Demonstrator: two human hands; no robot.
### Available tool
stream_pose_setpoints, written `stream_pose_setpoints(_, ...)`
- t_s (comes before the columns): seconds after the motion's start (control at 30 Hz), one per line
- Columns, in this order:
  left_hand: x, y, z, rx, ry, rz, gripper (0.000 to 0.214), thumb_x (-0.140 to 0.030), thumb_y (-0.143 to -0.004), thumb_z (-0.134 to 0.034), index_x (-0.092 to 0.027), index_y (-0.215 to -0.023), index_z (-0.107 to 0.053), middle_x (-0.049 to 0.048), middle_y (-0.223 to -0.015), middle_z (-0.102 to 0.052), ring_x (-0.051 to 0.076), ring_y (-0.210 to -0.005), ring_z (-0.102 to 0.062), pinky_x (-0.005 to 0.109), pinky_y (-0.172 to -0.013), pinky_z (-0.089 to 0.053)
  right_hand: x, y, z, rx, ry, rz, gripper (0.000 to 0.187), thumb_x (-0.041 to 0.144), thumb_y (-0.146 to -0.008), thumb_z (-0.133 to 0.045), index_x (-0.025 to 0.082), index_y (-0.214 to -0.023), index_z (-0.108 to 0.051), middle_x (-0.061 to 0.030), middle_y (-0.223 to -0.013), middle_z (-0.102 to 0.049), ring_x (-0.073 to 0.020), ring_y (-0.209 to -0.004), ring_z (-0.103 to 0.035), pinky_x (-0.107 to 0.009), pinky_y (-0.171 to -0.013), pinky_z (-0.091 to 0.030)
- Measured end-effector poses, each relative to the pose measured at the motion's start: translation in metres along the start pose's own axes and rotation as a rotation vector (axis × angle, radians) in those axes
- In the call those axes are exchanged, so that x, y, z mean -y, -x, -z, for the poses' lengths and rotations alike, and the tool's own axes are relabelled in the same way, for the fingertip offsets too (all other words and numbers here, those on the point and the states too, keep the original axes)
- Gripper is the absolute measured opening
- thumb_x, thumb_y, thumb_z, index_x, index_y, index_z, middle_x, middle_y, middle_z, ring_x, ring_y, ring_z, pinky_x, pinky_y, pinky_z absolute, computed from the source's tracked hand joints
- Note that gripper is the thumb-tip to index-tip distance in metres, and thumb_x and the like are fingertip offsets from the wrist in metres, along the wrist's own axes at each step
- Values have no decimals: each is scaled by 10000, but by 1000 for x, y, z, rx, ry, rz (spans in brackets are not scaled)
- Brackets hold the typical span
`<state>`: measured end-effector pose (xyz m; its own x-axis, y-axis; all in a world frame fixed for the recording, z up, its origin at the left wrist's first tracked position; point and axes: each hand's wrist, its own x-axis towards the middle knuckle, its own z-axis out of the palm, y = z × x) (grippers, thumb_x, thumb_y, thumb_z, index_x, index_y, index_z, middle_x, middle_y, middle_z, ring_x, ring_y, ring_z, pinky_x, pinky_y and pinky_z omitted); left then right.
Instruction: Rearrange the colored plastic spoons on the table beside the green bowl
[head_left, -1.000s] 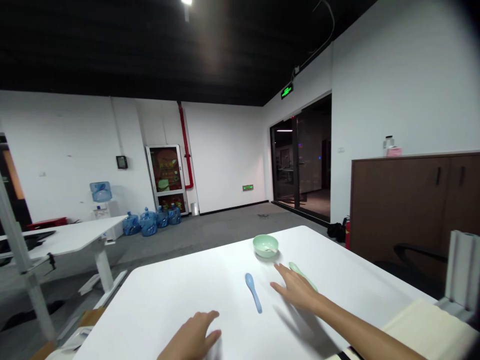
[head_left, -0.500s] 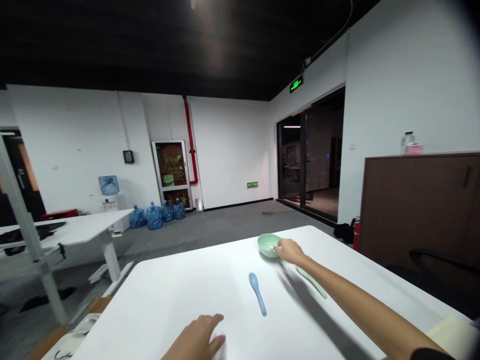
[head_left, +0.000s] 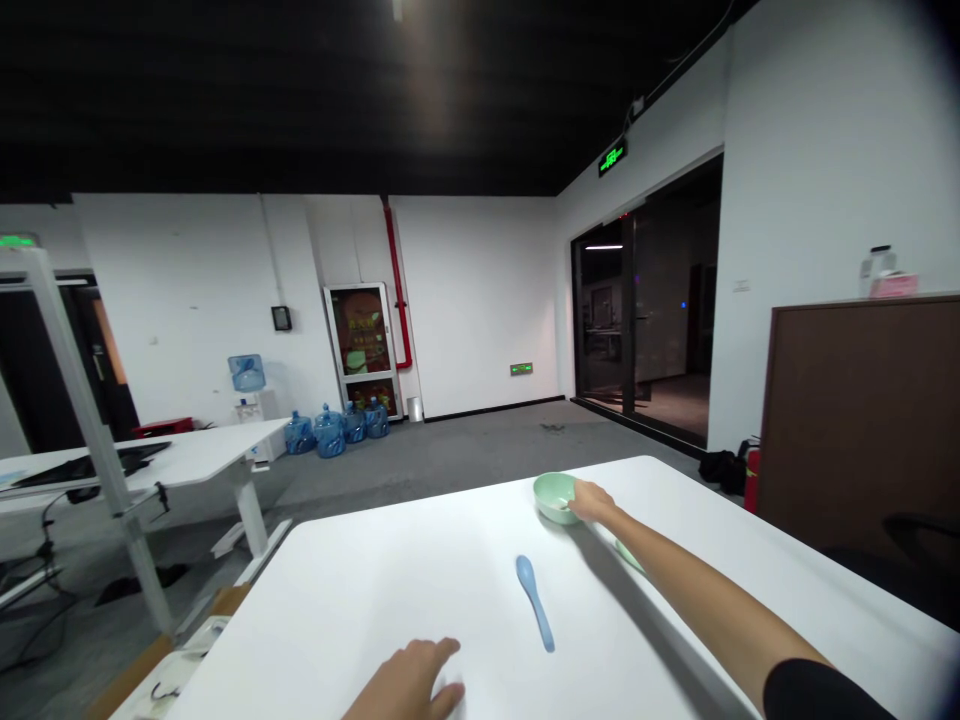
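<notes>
A light green bowl [head_left: 556, 503] stands upright near the far edge of the white table [head_left: 420, 560]. My right hand [head_left: 592, 501] is closed over its right rim, with the thumb reaching inside. Something small and pale lies by the thumb, too small to name. Under my right forearm a green spoon [head_left: 628, 555] shows only in part. A blue spoon [head_left: 535, 603] lies on the tabletop between my hands, its bowl end pointing away. My left hand [head_left: 409, 680] hovers low at the near edge, thumb and forefinger apart, holding nothing.
To the left stands another white table [head_left: 217, 445] with a metal post [head_left: 101, 440] in front. Several blue water jugs [head_left: 330, 432] are on the floor by the far wall. A brown cabinet [head_left: 862, 420] rises on the right, past the table.
My view has turned slightly left, so everything sits further right in the picture. My right forearm covers more of the green spoon. The bowl and blue spoon keep their places on the table.
</notes>
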<state>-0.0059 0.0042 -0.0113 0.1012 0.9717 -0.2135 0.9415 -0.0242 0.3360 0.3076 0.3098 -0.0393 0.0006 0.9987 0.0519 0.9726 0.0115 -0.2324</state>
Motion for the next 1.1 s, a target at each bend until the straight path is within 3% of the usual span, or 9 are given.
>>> stream_pose_setpoints(0.2,-5,2,6,27,-26,0,559,-534,-877,-414,-300,-1381,-475,78,-1313,-585,269,-1183,-552,410,-1026,-399,-10,25,32,-25,-27,55,376,416,-931,-415,135,-1013,-651,-154,-1088,-670,-243,-944,-642,-271,-681,-401)
stream_pose_setpoints(0.4,-4,4,5,19,-35,-37,560,-534,-881,-404,-291,-1381,-476,72,-1336,-574,260,-1213,-531,404,-1040,-387,-57,70,56,-54,-43,84,409,452,-944,-400,130,-919,-650,-156,-963,-672,-215,-851,-633,-269,-676,-367)
stream_pose_setpoints(0.67,-9,12,7,11,-29,-43,558,-533,-876,-405,-290,-1372,-485,63,-1335,-580,258,-1213,-535,392,-1026,-397,-114,106,29,62,15,-54,300,309,-894,-444,98,-985,-637,-182,-1049,-657,-221,-823,-648,-272,-618,-388)
stream_pose_setpoints(0.8,-9,14,7,12,-20,-42,561,-539,-871,-410,-290,-1368,-490,65,-1331,-584,259,-1213,-534,396,-1028,-395,-122,111,14,157,-18,-108,288,243,-858,-457,85,-1016,-639,-195,-1040,-661,-222,-772,-670,-279,-593,-419)
stream_pose_setpoints(1.1,-1,8,1,1,5,-53,570,-552,-865,-421,-291,-1367,-491,61,-1331,-584,254,-1218,-530,386,-1038,-389,-132,112,-3,153,-11,-160,289,217,-811,-550,109,-1060,-647,-182,-1090,-655,-233,-833,-675,-297,-644,-453)
